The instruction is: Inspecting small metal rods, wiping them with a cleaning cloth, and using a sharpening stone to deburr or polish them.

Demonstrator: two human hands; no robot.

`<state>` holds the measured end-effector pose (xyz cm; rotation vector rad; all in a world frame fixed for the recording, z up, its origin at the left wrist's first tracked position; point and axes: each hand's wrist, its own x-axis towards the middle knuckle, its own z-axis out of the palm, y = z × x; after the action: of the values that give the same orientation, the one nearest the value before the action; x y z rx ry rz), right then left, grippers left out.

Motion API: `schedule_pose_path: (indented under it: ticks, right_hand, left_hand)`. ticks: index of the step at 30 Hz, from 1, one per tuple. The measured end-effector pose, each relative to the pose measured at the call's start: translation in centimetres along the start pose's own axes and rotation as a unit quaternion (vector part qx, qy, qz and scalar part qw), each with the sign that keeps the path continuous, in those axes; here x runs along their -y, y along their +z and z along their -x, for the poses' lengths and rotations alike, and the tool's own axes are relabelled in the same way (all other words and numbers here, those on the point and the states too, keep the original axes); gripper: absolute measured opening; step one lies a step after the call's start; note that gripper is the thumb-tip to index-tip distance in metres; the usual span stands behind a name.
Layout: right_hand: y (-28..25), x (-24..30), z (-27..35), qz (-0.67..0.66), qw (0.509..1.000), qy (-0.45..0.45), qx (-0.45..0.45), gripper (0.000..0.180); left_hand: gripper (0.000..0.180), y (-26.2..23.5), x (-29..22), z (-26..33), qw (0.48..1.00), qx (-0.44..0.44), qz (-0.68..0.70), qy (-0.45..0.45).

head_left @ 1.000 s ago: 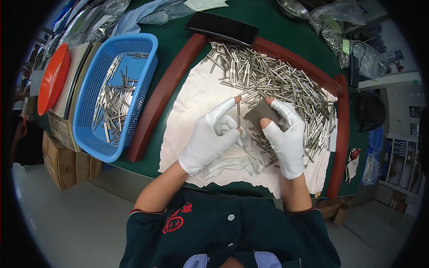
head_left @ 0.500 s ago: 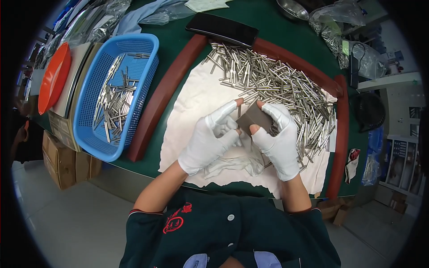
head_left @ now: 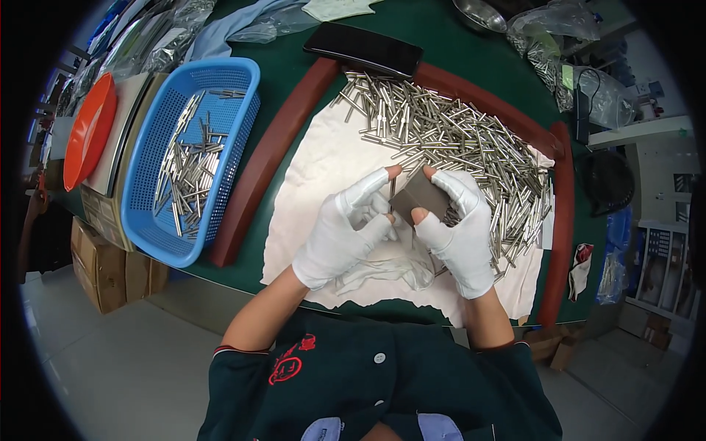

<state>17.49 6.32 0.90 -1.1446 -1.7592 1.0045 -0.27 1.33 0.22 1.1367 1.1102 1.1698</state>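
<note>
My right hand (head_left: 463,234), in a white glove with bare fingertips, grips a grey-brown rectangular block (head_left: 422,197), perhaps a sanding sponge, between thumb and fingers. My left hand (head_left: 342,231), gloved the same way, pinches a thin metal pin (head_left: 393,192) upright between index fingertip and thumb, close to the block's left edge. Behind and right of my hands spreads a heap of metal pins (head_left: 463,140) on a pale cloth (head_left: 301,191). A crumpled white cloth (head_left: 390,272) lies under my hands. The left hand's other fingers are partly hidden.
Red-brown bars (head_left: 257,176) frame the cloth, and a black phone (head_left: 364,50) rests across the far bar. A blue plastic basket (head_left: 140,198) with loose pins stands left, beside a red tray (head_left: 90,132). A metal bowl (head_left: 482,15) and plastic bags (head_left: 562,26) lie at the far right.
My hands hold nearly the same pose. The block in my right hand has tilted slightly against the pin.
</note>
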Motion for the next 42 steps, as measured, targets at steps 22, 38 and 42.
schedule_pose_path:
  ticks: [22,38,42]
  right_hand:
    - [-0.5,0.2,-0.4,-0.003,0.999,0.032,-0.043,0.048]
    - [0.7,0.3,0.0,0.069,0.997,-0.015,-0.031,0.05]
    - [0.6,0.6,0.1,0.07,0.997,-0.041,-0.01,0.05]
  left_hand:
    - [0.063,-0.1,-0.4,-0.4,0.987,0.012,0.13,-0.09]
    - [0.061,0.4,0.0,-0.2,0.992,-0.021,0.109,-0.067]
    - [0.061,0.2,0.1,-0.1,0.995,-0.016,0.087,-0.05]
